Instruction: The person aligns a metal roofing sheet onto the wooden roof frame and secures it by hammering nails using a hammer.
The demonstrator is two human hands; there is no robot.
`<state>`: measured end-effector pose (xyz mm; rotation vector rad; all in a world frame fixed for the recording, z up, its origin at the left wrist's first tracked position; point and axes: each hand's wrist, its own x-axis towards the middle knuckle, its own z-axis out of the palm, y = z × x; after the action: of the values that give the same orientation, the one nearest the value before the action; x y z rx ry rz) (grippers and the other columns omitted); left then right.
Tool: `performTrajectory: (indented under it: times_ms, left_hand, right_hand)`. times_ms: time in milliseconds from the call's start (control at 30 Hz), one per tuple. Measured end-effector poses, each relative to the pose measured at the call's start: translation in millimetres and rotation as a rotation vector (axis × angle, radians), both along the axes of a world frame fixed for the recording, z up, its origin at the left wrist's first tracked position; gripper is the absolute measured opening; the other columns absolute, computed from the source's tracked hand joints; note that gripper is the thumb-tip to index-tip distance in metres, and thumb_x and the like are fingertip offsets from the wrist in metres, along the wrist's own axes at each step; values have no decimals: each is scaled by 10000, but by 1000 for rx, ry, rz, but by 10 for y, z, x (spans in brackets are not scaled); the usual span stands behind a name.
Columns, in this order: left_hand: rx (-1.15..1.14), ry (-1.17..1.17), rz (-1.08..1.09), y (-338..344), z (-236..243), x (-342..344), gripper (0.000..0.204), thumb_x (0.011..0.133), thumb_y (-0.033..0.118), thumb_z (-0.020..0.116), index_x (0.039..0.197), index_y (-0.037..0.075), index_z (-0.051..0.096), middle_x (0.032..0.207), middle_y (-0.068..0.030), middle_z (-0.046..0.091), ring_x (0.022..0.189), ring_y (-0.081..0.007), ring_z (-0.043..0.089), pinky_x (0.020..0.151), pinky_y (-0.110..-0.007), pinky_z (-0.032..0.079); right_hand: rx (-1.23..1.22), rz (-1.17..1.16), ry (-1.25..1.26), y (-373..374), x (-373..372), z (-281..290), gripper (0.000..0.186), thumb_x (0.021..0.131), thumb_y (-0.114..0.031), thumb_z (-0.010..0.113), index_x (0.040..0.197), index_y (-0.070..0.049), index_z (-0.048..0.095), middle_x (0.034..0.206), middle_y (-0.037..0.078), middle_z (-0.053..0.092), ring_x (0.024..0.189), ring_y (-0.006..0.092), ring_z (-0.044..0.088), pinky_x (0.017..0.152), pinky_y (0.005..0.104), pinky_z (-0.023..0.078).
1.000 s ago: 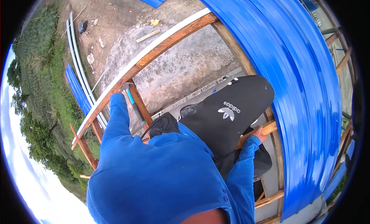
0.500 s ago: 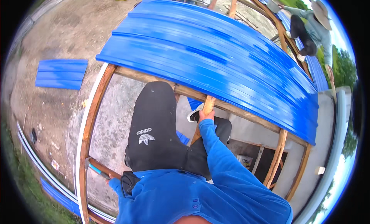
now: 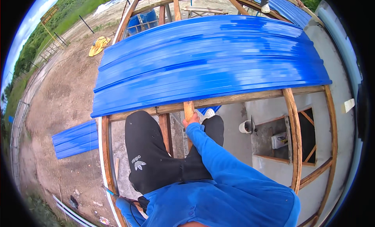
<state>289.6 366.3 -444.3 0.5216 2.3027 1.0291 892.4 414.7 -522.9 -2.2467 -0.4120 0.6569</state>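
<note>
1. Shift since half a second ago: large blue roofing sheet (image 3: 211, 63), landmark for all entries, sits more level across the view, more ground showing beyond it. Teal-handled tool (image 3: 109, 190), formerly inside the white-edged rafter (image 3: 105, 149), now crosses it.
2. Right hand (image 3: 191, 120): closed, gripping a wooden bar (image 3: 189, 106) just short of the sheet's near edge.
3. Left hand: too little shows at the end of the blue sleeve (image 3: 127, 210) to tell its grip; nearest item is the teal-handled tool, well short of the sheet's near left corner.
4. Dark trousers (image 3: 148, 149): on the near side of the sheet, one knee close to its edge; thigh carries a white printed emblem with lettering.
5. Signboard (image 3: 49, 15): far off beyond the sheet's left end; brown, lines of lettering in a lighter colour.
6. White container (image 3: 279, 140): below the sheet's near edge, toward its right; dark marking, too small to read.
7. White bucket (image 3: 247, 126): between that container and the sheet's near edge.
8. Smaller blue sheet (image 3: 75, 139): on the ground, off the near left corner.
9. Yellow cloth (image 3: 99, 46): on the ground, beside the far left corner.
10. Co-worker's shoe (image 3: 265, 7): past the far edge, right half; pale.
</note>
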Motion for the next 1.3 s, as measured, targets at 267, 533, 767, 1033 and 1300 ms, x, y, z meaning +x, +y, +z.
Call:
performTrajectory:
  times_ms: [267, 533, 767, 1033, 1300]
  left_hand:
    - [457, -382, -537, 890, 2337, 2161, 193, 909, 213, 562, 1010, 58, 507, 693, -6, 485, 413, -75, 392, 324, -243, 304]
    - [396, -630, -1291, 1258, 2752, 4423, 273, 898, 135, 559, 1128, 15, 473, 703, -19, 492, 439, -65, 422, 377, -231, 373]
    - [-6, -682, -1746, 828, 2006, 5426, 325, 898, 145, 559, 1166, -3, 449, 619, 17, 458, 484, -52, 416, 465, -226, 353]
    - [-244, -229, -2402, 542, 1682, 5710, 465, 911, 277, 569, 1274, 24, 426, 720, -49, 551, 618, -137, 544, 583, -293, 443]
    - [310, 512, -2642, 1371, 1928, 6237, 603, 885, 433, 579, 1340, 65, 435, 1156, -158, 607, 993, -277, 615, 855, -381, 475]
  right_hand:
    - [48, 25, 23, 36, 32, 124, 847, 684, -289, 745, 1326, -6, 270, 1230, 268, 423, 1080, 448, 490, 929, 475, 430]
    - [-22, -5, 49, -6, 48, 113, 867, 705, -351, 733, 1344, -1, 263, 1239, 274, 424, 1091, 451, 492, 935, 485, 424]
    - [872, -175, 318, -560, 571, 1137, 578, 936, -389, 514, 1355, -21, 365, 1239, 204, 503, 1134, 344, 521, 947, 394, 433]
    - [1137, -714, 636, -1140, 1246, 1635, 336, 940, -372, 526, 1040, -52, 515, 716, 77, 558, 514, 165, 535, 455, 353, 461]
    - [592, -951, 141, -1261, 1970, 735, 318, 862, -352, 651, 895, -57, 535, 575, 59, 513, 361, 154, 445, 334, 330, 389]
